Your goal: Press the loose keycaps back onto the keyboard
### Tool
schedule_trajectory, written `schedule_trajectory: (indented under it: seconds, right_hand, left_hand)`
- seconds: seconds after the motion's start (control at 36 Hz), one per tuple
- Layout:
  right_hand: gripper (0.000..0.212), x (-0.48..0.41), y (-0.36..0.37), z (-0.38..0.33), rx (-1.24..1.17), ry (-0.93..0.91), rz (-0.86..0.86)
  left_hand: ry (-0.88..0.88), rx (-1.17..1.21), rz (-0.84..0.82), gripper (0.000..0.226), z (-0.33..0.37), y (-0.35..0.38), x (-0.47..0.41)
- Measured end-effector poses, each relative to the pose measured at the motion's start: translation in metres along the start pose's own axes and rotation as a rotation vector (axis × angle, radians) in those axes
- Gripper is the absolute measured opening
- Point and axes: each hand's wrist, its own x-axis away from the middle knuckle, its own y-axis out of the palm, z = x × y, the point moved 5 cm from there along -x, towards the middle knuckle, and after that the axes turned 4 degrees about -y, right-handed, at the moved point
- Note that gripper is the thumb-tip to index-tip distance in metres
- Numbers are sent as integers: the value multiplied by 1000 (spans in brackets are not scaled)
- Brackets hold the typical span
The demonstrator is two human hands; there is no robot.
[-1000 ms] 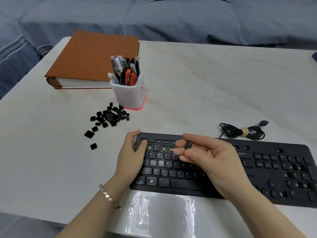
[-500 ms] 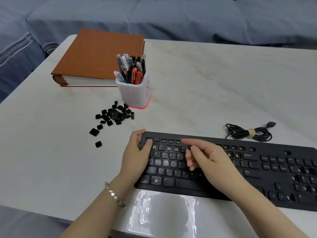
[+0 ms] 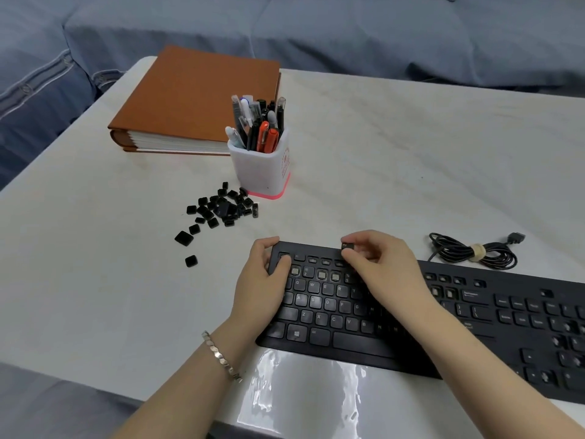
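Items, nearest your body first:

- Counter (image 3: 411, 153): pale, marble-patterned, with a glossy reflective patch at its near edge between your forearms.
- Bracelet (image 3: 221, 358): metal links, on your left wrist.
- Keyboard (image 3: 474, 318): black, full-size, lying along the near edge and running off to your right. Several sockets (image 3: 322, 275) in the number row show bare, pale centres, and more stand open on the right part of the board.
- Left hand (image 3: 259, 286): grips the keyboard's left end, with the thumb lying on the top-left keys and the fingers curled round the far corner.
- Right hand (image 3: 386, 267): held over the upper rows near the middle of the letter block, fingers bent, thumb and forefinger pinching one item.
- Keycap (image 3: 347, 246): small, black, held in that pinch just above the function row. Whether it touches the board cannot be told.
- Cable (image 3: 474, 253): black, coiled and tied with a pale band, just beyond the keyboard to your right.
- Loose keycaps (image 3: 224, 209): a black heap to the left beyond the keyboard, with one wide cap (image 3: 184, 238) and one single cap (image 3: 191, 261) lying apart on the near side.
- Pen holder (image 3: 259, 167): white with a pink base, just behind the heap, packed with pens (image 3: 262, 128).
- Binder (image 3: 196, 96): brown, thick, lying flat behind the holder.
- Sofa (image 3: 348, 33): blue upholstery past the counter's far edge.
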Motion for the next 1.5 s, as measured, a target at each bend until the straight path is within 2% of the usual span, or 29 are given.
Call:
schedule_trajectory:
  seconds: [0.25,0.44,0.56,0.89,1.14,1.31,1.5]
  right_hand:
    - [15,-8,26,-4,177,-40,-28]
    - [18,-11,32,-8,397,-141,-138]
    - [18,-11,33,-9,409,-168,-186]
    - [17,-23,38,-7,479,26,-271]
    - [15,-28,41,-10,580,49,-342]
    - [19,-36,38,-8,508,47,-389]
    - [25,-28,41,-11,669,-155,-468]
  left_hand:
    - [-1,-17,6,25,2,-1,1]
    - [-8,-19,-2,25,1,-1,0]
    - [-13,-19,-6,25,0,-1,-1]
    - [-29,0,-6,26,-1,1,-2]
    - [-55,-12,17,26,0,3,-3]
    - [-62,-23,9,29,1,3,-2]
    - [-72,-18,28,42,3,5,-2]
